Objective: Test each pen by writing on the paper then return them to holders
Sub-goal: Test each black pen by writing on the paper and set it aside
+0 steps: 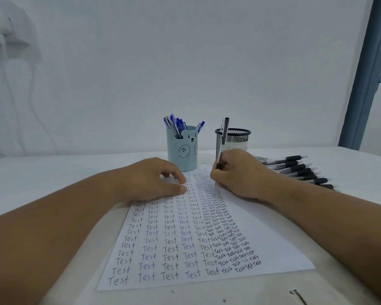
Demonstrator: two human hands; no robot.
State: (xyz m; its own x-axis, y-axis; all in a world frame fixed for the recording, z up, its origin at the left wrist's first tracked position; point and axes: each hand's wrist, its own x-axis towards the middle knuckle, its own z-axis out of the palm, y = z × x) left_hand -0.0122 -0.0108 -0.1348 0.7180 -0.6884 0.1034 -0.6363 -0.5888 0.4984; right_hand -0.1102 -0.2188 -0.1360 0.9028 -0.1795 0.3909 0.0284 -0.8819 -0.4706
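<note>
I see my right hand (235, 172) pinching a black pen (222, 148) upright, tip on the paper (185, 234) at its 1 o'clock corner, though fingers hide the nib. My left hand (154, 179), fingers loosely curled, presses the sheet. The blue holder (182, 148) and mesh holder (233, 139) stand at 12 o'clock; loose black pens (299, 169) at 3 o'clock are partly hidden by my wrist.

Head-height, forward-down, close over paper (273, 243)

At frame centre, a black pen (222, 148) is pinched by the right hand (238, 172) over the paper (262, 234), which is pressed by the left hand (150, 179).
</note>
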